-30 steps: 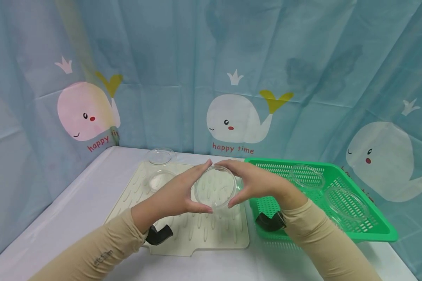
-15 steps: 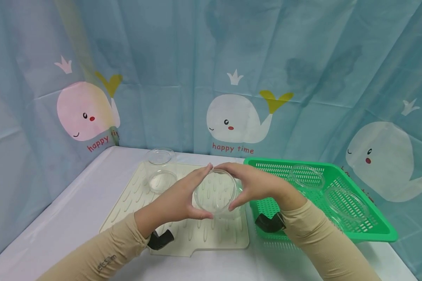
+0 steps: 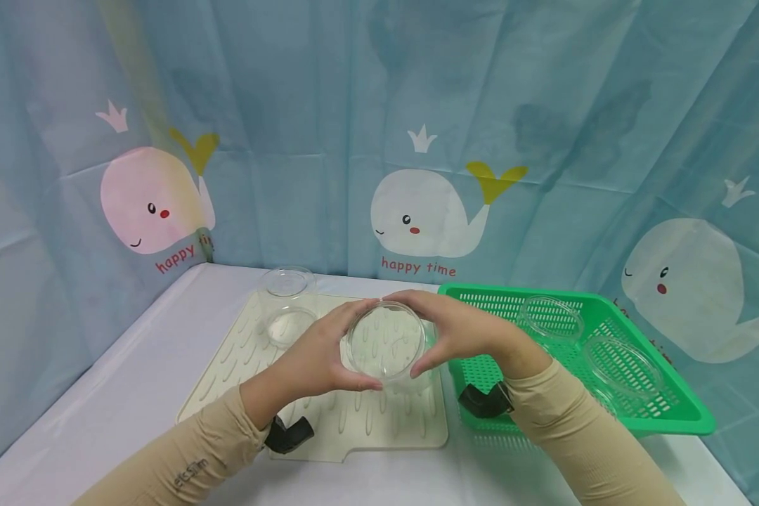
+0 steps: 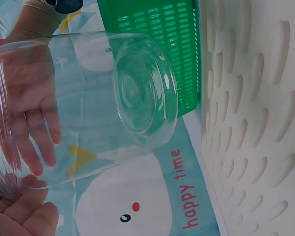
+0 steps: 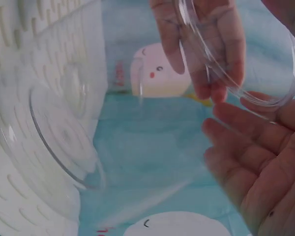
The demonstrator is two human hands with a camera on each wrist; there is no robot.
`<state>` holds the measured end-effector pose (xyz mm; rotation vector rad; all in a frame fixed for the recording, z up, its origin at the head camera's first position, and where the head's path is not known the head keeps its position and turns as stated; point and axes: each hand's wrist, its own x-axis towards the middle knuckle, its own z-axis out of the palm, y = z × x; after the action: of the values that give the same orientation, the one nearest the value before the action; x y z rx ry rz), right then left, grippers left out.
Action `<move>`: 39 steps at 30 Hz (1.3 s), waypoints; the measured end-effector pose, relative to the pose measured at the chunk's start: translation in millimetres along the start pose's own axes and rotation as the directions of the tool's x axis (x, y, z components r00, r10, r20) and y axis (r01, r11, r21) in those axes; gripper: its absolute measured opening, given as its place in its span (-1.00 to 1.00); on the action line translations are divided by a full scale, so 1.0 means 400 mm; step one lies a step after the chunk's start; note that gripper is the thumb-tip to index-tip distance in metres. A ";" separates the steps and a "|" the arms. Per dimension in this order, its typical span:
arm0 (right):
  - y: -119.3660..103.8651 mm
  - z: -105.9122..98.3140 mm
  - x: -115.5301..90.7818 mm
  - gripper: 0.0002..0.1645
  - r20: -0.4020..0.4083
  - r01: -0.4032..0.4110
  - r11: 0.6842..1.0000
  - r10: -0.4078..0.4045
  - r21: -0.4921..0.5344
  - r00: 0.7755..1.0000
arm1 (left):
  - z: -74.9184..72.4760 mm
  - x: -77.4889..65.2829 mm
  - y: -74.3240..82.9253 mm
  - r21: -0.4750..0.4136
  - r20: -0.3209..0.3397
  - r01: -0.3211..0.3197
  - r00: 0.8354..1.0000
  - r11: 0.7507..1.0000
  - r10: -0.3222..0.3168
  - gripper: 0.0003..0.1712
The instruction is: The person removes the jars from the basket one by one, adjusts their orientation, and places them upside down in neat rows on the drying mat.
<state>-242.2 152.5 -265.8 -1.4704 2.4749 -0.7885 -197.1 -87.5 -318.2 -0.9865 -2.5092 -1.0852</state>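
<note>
Between the two hands is a clear plastic jar, upright above the mat with its round top facing the head camera. My left hand holds the left side of its rim, thumb toward me and fingers around the far side. From the opposite side my right hand grips the same rim, and the fingertips of both hands come close together at the back. In the left wrist view the jar's ridged rim lies by the fingers, while its round base hangs free over the mat.
A cream drying mat with raised ridges lies on the white table. Another clear jar stands at its back left. On the right, a green slotted basket holds several clear round containers. A blue whale-print curtain hangs behind.
Both hands keep hold of the jar, which dips slightly and rises a little again. The left hand has shifted a bit lower. Everything else stays where it was.
</note>
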 end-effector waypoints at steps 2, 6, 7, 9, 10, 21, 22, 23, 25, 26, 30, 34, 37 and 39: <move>-0.002 0.000 -0.001 0.14 -0.001 0.001 1.000 -0.001 -0.012 1.000 | -0.002 0.000 0.000 -0.002 -0.012 0.000 1.000 1.000 0.000 0.18; -0.001 -0.002 -0.004 0.14 -0.014 0.001 1.000 -0.001 -0.005 1.000 | -0.005 0.001 -0.001 -0.025 -0.048 -0.005 0.999 1.000 0.003 0.14; 0.001 -0.003 -0.005 0.13 -0.021 0.002 1.000 -0.002 0.010 1.000 | -0.006 0.002 -0.001 -0.043 -0.058 -0.008 0.998 0.999 0.005 0.13; 0.007 -0.004 -0.008 0.10 -0.044 -0.002 0.999 0.004 0.043 0.999 | -0.010 0.004 0.000 -0.083 -0.083 -0.014 0.996 0.996 0.007 0.11; 0.010 -0.004 -0.009 0.08 -0.058 -0.001 0.998 0.005 0.060 0.998 | -0.012 0.006 0.001 -0.112 -0.096 -0.018 0.995 0.994 0.007 0.10; 0.034 -0.005 -0.036 -0.09 -0.234 0.020 0.985 0.021 0.172 0.972 | -0.048 0.017 0.000 -0.424 -0.178 -0.050 0.984 0.904 -0.029 0.04; 0.034 -0.005 -0.039 -0.10 -0.249 0.011 0.983 0.036 0.183 0.968 | -0.052 0.018 0.001 -0.453 -0.186 -0.056 0.982 0.890 -0.032 0.03; 0.035 -0.005 -0.041 -0.10 -0.261 0.000 0.982 0.050 0.187 0.964 | -0.054 0.019 0.001 -0.478 -0.195 -0.065 0.980 0.876 -0.034 0.02; 0.037 -0.004 -0.046 -0.10 -0.276 -0.027 0.979 0.084 0.203 0.957 | -0.060 0.023 0.001 -0.534 -0.213 -0.078 0.976 0.842 -0.045 0.00; 0.038 -0.003 -0.049 -0.09 -0.279 -0.043 0.977 0.101 0.208 0.955 | -0.063 0.025 0.001 -0.562 -0.221 -0.085 0.974 0.823 -0.051 -0.01; 0.039 -0.001 -0.054 -0.03 -0.286 -0.085 0.966 0.156 0.244 0.946 | -0.068 0.030 -0.003 -0.671 -0.244 -0.114 0.967 0.733 -0.073 0.00; 0.036 0.001 -0.052 0.03 -0.296 -0.080 0.951 0.172 0.298 0.939 | -0.068 0.033 -0.002 -0.741 -0.262 -0.144 0.961 0.656 -0.086 0.08; 0.034 0.004 -0.047 0.08 -0.292 -0.050 0.945 0.150 0.323 0.945 | -0.066 0.034 0.002 -0.770 -0.272 -0.154 0.957 0.620 -0.100 0.10; 0.033 0.007 -0.044 0.12 -0.288 -0.025 0.941 0.128 0.338 0.949 | -0.064 0.035 0.005 -0.788 -0.272 -0.157 0.956 0.595 -0.108 0.10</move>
<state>-242.5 171.6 -277.2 -1.1990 2.4242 -1.4311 -207.4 -98.2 -293.0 -0.9166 -1.6908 -2.2698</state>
